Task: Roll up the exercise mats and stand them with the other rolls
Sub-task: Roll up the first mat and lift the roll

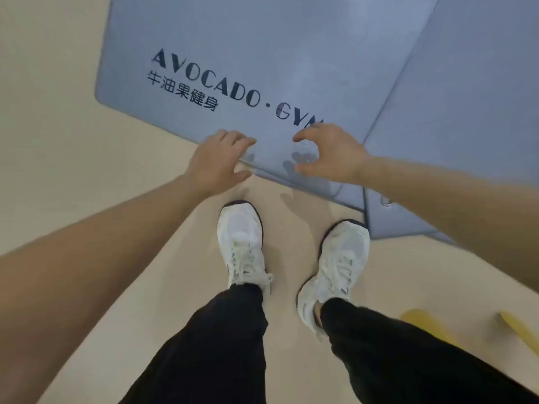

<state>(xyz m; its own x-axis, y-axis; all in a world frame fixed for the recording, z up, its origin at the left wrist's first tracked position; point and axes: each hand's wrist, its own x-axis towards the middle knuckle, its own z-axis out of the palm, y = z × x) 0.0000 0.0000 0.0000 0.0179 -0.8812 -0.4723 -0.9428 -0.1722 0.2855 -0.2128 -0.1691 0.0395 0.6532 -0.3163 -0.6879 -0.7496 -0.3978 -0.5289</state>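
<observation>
Head view: open hands (217, 163) above mat (262, 53)

Mat (262, 53) under my fingertips: smooth matt blue-grey foam or rubber look, dark printed lettering. Second mat (466, 112) right of my right hand: same finish. Floor (58, 112) beige, smooth, slight sheen.

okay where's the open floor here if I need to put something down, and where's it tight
Most open: the beige floor left of the printed mat, beyond the left hand. Some bare floor also lies between the white shoes and the mat's near edge. It is crowded on the right, where the second mat abuts the first under the right hand, with yellow objects nearby.
</observation>
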